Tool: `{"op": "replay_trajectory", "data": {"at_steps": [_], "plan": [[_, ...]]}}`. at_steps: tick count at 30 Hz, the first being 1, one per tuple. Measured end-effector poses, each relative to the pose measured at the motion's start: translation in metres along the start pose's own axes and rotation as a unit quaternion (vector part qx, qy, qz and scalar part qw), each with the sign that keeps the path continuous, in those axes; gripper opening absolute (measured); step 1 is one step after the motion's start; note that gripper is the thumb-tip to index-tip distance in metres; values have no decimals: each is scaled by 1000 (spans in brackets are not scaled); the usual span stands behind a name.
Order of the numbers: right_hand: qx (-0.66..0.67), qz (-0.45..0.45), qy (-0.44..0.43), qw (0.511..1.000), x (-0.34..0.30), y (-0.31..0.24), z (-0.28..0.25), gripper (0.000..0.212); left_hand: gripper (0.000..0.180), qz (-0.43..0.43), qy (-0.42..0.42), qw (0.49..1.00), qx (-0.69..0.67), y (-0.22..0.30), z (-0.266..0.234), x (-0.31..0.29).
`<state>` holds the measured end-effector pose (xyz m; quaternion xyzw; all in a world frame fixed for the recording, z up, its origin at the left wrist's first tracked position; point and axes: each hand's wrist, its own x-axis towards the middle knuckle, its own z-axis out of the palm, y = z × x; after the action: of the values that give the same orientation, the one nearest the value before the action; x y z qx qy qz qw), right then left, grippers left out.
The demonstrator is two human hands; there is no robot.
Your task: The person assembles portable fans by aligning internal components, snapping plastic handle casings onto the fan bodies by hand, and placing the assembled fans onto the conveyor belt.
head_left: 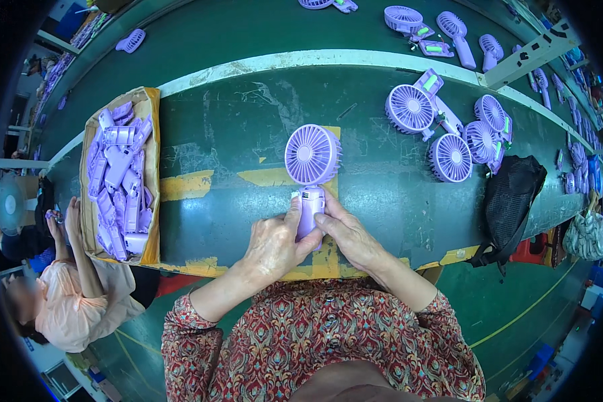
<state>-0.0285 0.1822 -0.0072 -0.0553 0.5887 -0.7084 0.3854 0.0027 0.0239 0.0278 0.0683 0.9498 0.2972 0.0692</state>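
From the head camera: a person in a red patterned top [328,328] holds a purple handheld fan [311,166] in both hands above a green table [395,218], close to the table's near edge. The left hand [269,246] is curled in on the handle [309,208], thumb along its left side and fingers bent about its lower end. The right hand [355,240] grips from the other side, thumb tip pressed on the handle's face, forefinger along its right edge; its remaining fingers are hidden.

The fan lies squarely between the two, neither hand clearly nearer. Its long axis runs almost straight away from the wearer's body, round head at the far end, beyond the fingertips, handle toward the wearer. The grille faces up to the camera.

To the left, well apart from the hands, a cardboard box [155,201] holds a heap of purple plastic parts [118,166]. To the right, farther up the table, more fans [451,157] lie in a loose cluster, with a black mesh bag [512,204] just beside them. At far left, a co-worker in a peach top [80,315] has both hands raised near the box.
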Motion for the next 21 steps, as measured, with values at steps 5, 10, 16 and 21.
{"op": "replay_trajectory", "data": {"at_steps": [5,10,16,21], "plan": [[-10,-21,14,1000,0,1,5,61,63,31,22,999,31,-6,10,-6],[-51,-100,83,990,8,14,10,53,66,24,26,997,62,0,19,-8],[171,-37,89,981,7,20,5,39,63,-8,48,998,-33,-1,16,-8],[262,-118,48,957,3,3,3,45,43,-140,-145,864,-462,-18,16,2]]}}
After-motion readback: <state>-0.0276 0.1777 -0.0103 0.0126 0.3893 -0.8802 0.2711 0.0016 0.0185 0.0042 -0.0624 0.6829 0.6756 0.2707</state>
